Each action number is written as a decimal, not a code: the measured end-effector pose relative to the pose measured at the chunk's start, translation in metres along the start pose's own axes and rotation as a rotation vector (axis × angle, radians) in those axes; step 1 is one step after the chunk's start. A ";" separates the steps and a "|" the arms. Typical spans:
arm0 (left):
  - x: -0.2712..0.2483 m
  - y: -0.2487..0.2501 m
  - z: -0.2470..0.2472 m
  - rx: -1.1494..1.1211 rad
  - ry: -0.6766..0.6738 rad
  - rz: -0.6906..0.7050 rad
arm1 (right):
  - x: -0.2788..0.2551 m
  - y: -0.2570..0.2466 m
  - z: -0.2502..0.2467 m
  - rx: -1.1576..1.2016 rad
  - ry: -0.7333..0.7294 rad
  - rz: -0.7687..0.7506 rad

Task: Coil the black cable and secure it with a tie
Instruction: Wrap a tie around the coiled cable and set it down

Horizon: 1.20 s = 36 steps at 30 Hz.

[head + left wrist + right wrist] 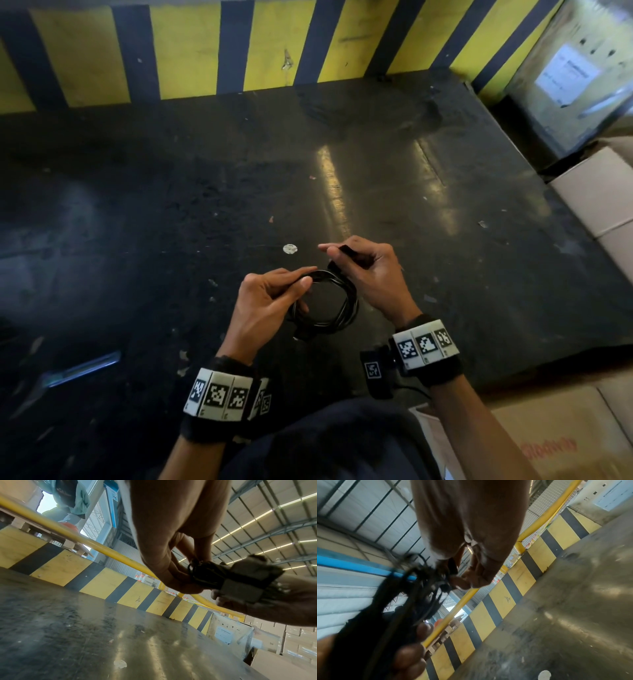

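The black cable is wound into a small round coil and held in the air just above the dark table. My left hand grips the coil's left side, thumb on top. My right hand pinches a flat black tie strap at the coil's upper right, the strap's end sticking up between the fingers. In the left wrist view the left fingers pinch the cable bundle. The right wrist view shows the blurred coil below the right hand.
A yellow-and-black striped barrier runs along the table's far edge. Cardboard boxes stand to the right, one more at the near right. A small white disc lies just beyond the hands. A metallic blade-like object lies near left.
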<state>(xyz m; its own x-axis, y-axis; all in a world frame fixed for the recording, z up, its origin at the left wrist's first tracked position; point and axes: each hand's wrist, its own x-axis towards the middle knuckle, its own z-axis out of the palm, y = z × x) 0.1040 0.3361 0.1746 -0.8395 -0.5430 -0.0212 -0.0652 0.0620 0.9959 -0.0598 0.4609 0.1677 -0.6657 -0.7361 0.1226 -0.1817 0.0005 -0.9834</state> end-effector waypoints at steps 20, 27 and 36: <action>-0.003 0.003 -0.001 -0.007 -0.010 -0.007 | -0.004 -0.002 -0.024 -0.059 -0.060 0.129; -0.005 -0.002 -0.002 -0.004 0.037 -0.034 | -0.003 -0.015 -0.033 0.096 -0.176 0.232; -0.010 0.002 0.002 0.003 0.051 0.019 | -0.002 -0.018 -0.023 -0.048 -0.363 0.207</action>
<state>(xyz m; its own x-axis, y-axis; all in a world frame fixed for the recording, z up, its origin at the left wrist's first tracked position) 0.1115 0.3432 0.1764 -0.8118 -0.5840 0.0027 -0.0512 0.0757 0.9958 -0.0718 0.4782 0.1886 -0.3950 -0.9079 -0.1404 -0.1105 0.1987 -0.9738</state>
